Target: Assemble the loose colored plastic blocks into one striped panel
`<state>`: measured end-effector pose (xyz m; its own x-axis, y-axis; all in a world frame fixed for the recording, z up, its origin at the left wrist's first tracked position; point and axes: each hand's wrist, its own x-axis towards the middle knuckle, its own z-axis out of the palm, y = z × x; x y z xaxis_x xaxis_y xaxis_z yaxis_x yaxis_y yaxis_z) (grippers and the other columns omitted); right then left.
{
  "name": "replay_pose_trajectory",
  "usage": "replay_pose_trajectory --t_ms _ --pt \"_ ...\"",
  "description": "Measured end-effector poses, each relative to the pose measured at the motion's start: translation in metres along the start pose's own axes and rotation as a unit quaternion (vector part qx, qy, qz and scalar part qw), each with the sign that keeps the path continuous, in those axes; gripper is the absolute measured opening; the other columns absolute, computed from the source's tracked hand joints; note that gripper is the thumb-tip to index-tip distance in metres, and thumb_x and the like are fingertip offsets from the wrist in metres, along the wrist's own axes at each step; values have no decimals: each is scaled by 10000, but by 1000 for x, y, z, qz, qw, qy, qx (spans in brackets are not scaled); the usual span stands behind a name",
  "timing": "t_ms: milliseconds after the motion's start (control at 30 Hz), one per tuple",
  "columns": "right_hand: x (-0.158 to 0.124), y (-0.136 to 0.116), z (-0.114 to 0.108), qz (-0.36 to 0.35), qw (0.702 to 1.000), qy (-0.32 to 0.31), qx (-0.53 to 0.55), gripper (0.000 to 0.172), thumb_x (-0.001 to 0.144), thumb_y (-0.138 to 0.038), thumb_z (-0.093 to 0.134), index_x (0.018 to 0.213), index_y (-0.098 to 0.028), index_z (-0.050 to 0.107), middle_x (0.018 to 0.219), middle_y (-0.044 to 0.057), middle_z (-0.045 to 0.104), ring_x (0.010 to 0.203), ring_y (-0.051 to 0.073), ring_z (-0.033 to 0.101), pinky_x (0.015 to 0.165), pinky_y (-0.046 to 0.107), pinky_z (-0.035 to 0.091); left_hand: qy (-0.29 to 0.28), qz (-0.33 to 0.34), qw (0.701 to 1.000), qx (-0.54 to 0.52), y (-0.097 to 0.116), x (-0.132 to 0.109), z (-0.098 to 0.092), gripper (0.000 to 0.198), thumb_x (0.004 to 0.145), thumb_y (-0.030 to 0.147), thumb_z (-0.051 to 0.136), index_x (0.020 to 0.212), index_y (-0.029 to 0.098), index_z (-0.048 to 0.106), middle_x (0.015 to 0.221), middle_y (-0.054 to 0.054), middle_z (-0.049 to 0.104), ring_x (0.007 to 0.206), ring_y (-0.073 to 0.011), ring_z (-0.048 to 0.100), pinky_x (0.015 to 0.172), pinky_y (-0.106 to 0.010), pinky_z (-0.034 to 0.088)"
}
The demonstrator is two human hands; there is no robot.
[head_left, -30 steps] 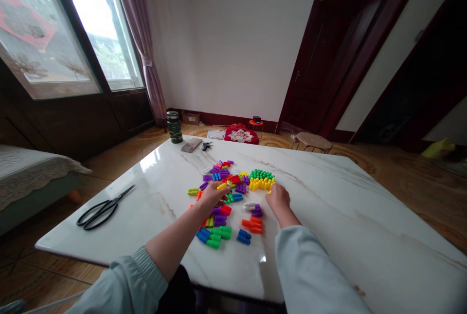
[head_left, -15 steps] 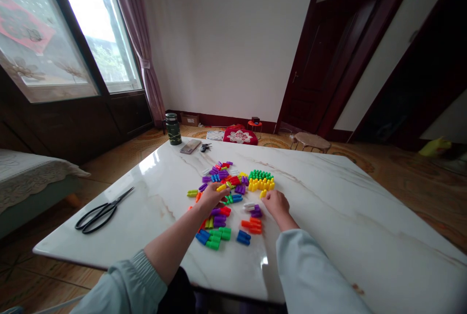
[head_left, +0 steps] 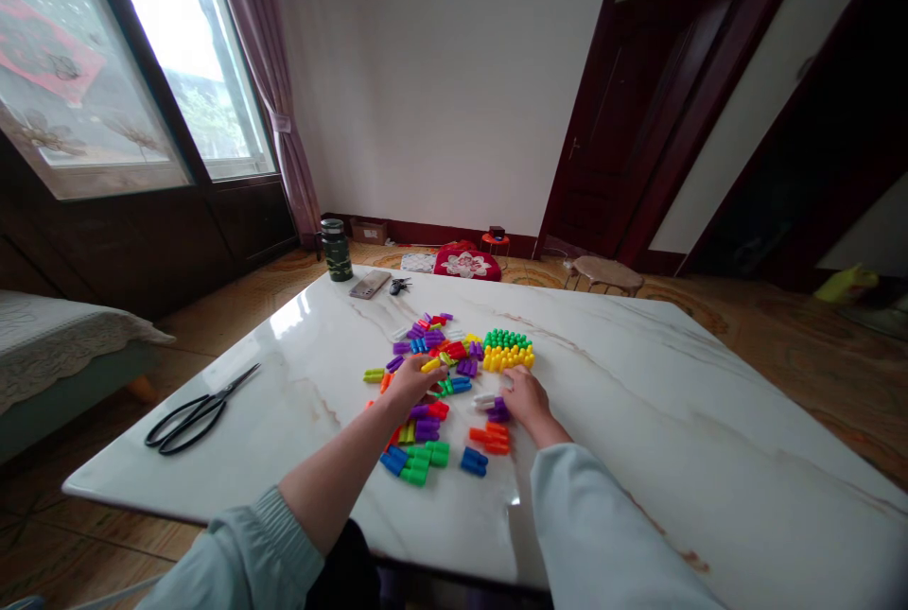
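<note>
Many small coloured plastic blocks (head_left: 434,374) lie scattered on a white marble table (head_left: 638,421). A joined slab of yellow and green blocks (head_left: 507,351) sits at the far right of the pile. My left hand (head_left: 413,381) rests in the pile, fingers curled round a yellow block (head_left: 430,364). My right hand (head_left: 523,397) lies just below the yellow-green slab, beside a white and purple block (head_left: 493,405); its fingers are bent and what they hold is hidden. Orange blocks (head_left: 491,441) and blue and green blocks (head_left: 418,461) lie nearer me.
Black scissors (head_left: 195,411) lie near the table's left edge. A dark green bottle (head_left: 337,250), a phone (head_left: 370,285) and keys (head_left: 398,286) are at the far corner. A bed (head_left: 57,355) stands left; a stool (head_left: 602,273) and red cushion (head_left: 466,263) are on the floor beyond.
My right hand has drawn back from the yellow-green slab's right end, moving left and toward me to the white and purple block. My left hand has stayed put.
</note>
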<state>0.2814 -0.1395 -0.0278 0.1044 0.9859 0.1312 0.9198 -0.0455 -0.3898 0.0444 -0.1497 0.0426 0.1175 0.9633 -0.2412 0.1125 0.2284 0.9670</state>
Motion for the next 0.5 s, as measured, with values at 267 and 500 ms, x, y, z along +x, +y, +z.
replay_pose_trajectory --t_ms 267,500 --pt "1 1 -1 -13 1000 -6 9 439 777 -91 488 1176 -188 644 1207 69 610 1079 182 572 877 232 423 -3 -2 1000 -13 -1 0 1 426 608 433 794 880 150 629 710 -14 626 588 -107 572 479 -197 432" --pt "1 -8 -5 3 999 14 31 382 787 -97 508 1126 -183 662 1180 87 622 1030 194 595 852 265 448 -44 -64 992 -99 6 -4 2 464 682 512 737 956 148 646 805 -36 657 593 -84 568 483 -169 427"
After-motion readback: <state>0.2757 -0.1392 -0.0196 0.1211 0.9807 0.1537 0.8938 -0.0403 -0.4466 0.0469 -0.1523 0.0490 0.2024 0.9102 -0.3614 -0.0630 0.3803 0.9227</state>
